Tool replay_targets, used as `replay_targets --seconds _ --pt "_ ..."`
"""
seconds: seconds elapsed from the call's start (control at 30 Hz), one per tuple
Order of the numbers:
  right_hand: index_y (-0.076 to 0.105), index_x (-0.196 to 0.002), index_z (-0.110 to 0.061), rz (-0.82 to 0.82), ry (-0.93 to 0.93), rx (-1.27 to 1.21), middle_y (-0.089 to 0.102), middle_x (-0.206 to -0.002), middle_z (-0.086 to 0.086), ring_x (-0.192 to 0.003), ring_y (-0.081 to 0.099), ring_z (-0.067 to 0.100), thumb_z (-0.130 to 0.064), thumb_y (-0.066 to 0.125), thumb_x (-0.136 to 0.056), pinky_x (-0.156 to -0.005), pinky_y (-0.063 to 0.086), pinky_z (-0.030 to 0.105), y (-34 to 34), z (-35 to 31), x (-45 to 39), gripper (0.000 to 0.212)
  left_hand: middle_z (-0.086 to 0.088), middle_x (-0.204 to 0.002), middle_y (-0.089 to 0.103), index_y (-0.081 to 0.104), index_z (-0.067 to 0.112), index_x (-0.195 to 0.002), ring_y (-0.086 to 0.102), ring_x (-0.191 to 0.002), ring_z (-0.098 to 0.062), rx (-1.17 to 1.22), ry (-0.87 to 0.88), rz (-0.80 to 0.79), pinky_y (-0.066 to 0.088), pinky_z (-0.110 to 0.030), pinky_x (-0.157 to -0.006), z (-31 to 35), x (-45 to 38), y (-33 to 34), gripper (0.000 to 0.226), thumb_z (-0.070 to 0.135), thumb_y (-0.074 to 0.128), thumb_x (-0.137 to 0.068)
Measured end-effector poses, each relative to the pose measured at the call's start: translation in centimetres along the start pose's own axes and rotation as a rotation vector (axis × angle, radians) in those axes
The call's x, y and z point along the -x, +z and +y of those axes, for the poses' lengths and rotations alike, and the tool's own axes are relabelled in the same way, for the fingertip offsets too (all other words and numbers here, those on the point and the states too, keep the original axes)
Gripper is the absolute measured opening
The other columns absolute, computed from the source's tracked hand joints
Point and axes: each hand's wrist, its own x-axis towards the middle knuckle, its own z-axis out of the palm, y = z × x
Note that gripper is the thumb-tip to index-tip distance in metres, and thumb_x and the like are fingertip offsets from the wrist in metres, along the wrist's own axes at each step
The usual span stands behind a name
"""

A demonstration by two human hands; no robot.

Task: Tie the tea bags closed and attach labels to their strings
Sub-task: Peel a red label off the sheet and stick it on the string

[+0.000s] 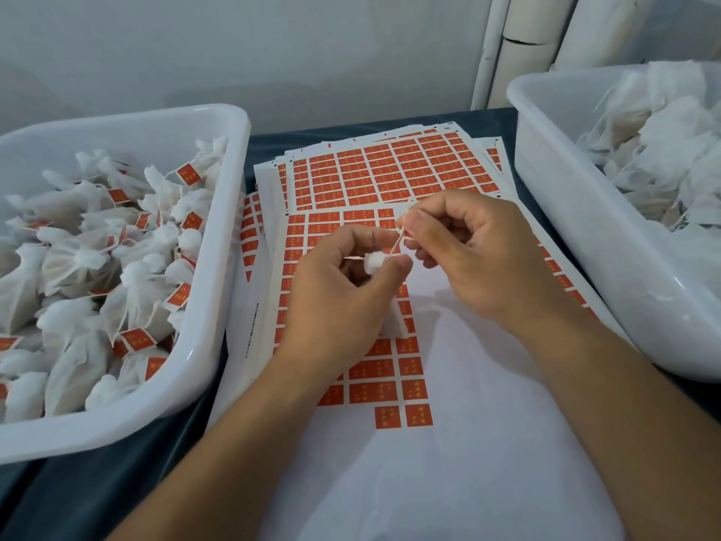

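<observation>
Head view, centre of frame: left hand [343,290] w/ fingers curled round a white tea bag [373,262]; only the gathered top of the bag shows between thumb and forefinger, the rest is hidden in the palm and below the hand. Right hand [468,251], just beside it on the right, has thumb and forefinger closed in a pinch on a thin string [398,241] running from the bag's neck up to the fingertips; remaining fingers loosely curled. Whether a label is on the string: cannot tell, too small and partly hidden.

Under both hands: label sheet [386,380], white backing w/ rows of orange-red labels, many positions already bare. Further sheets [390,169] lie fanned behind it, upper centre, nearly full.

Left of frame: white tub [218,212] holding tied tea bags [78,259] w/ orange-red labels on their strings. Right of frame: second white tub [585,228] holding untied, unlabelled bags [671,142].

All rest on a dark table [117,482]. Pale wall and white pipes [519,44] at top of frame.
</observation>
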Motion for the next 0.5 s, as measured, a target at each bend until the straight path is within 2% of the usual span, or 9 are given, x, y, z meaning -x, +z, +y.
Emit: replay_targets --seconds 0.13,0.2,0.3,0.37,0.5 --pt "0.064 -0.098 -0.030 0.041 0.035 0.053 0.068 -0.089 -0.018 -0.086 0.067 0.003 -0.040 0.057 -0.101 -0.074 0.054 0.011 -0.08 0.10 -0.13 0.013 0.029 -0.094 0.066 0.065 0.046 -0.101 0.062 -0.092 0.014 -0.036 0.037 0.005 0.046 -0.001 -0.059 -0.15 0.09 0.06 0.019 0.038 0.077 -0.089" --pt "0.063 -0.098 -0.029 0.055 0.038 0.062 0.067 -0.089 -0.018 -0.086 0.066 0.002 -0.040 0.055 -0.102 -0.073 0.053 0.009 -0.12 0.04 -0.15 0.014 0.028 -0.089 0.067 0.066 0.045 -0.099 0.063 -0.090 0.011 -0.015 0.043 0.003 0.047 -0.001 -0.060 -0.10 0.11 -0.01 0.018 0.035 0.078 -0.089" --pt "0.063 -0.100 -0.029 0.096 0.045 0.041 0.066 -0.089 -0.020 -0.087 0.066 -0.001 -0.041 0.055 -0.102 -0.072 0.052 0.008 0.06 -0.13 -0.11 0.015 0.034 -0.093 0.064 0.064 0.045 -0.094 0.063 -0.088 0.008 -0.014 0.052 -0.021 0.048 -0.003 -0.061 0.17 0.21 -0.02 0.019 0.032 0.077 -0.090" --pt "0.064 -0.102 -0.029 0.110 0.040 0.028 0.067 -0.089 -0.020 -0.088 0.066 -0.001 -0.043 0.055 -0.101 -0.072 0.053 0.009 0.25 -0.27 -0.06 0.017 0.028 -0.090 0.067 0.065 0.043 -0.095 0.066 -0.086 0.004 -0.007 0.052 -0.021 0.050 -0.005 -0.061 0.20 0.32 -0.01 0.018 0.031 0.077 -0.090" --pt "0.066 -0.106 -0.035 0.018 0.058 -0.015 0.068 -0.091 -0.025 -0.090 0.067 -0.003 -0.054 0.050 -0.098 -0.068 0.050 0.005 0.08 -0.37 0.08 0.026 0.018 -0.086 0.069 0.069 0.036 -0.104 0.068 -0.085 0.002 -0.002 0.024 -0.013 0.053 -0.009 -0.064 0.34 0.51 -0.49 0.018 0.028 0.077 -0.091"
